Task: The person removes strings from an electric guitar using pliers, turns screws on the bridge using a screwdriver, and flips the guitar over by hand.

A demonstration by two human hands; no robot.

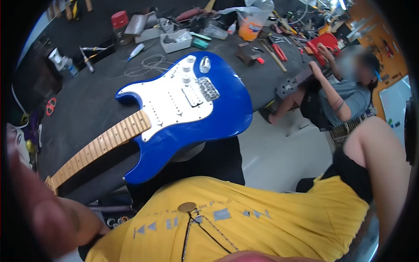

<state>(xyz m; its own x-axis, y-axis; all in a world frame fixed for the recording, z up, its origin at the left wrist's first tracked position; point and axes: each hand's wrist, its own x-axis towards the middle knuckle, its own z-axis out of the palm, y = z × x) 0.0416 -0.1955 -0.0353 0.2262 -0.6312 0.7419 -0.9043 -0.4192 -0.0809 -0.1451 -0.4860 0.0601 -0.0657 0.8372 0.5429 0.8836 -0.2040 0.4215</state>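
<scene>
A blue electric guitar point(231, 100) with a white pickguard lies face up on the dark workbench point(70, 105), its maple neck pointing to the lower left. No strings show over its body. Large and blurred at the left edge, close to the camera, is my left hand or forearm point(43, 214); its fingers cannot be made out, nor whether it holds anything. My right arm is bent at the right edge, and its hand is outside the picture. Neither hand is seen touching the guitar. A loose coil of thin wire point(146, 65) lies beside the guitar body.
Behind the guitar are small white boxes point(176, 41), a red-capped jar point(120, 26), a glue bottle point(136, 51) and red-handled pliers point(278, 50). Orange scissors point(50, 106) lie at left. Another person point(349, 96) sits at the right, hands raised near a red object.
</scene>
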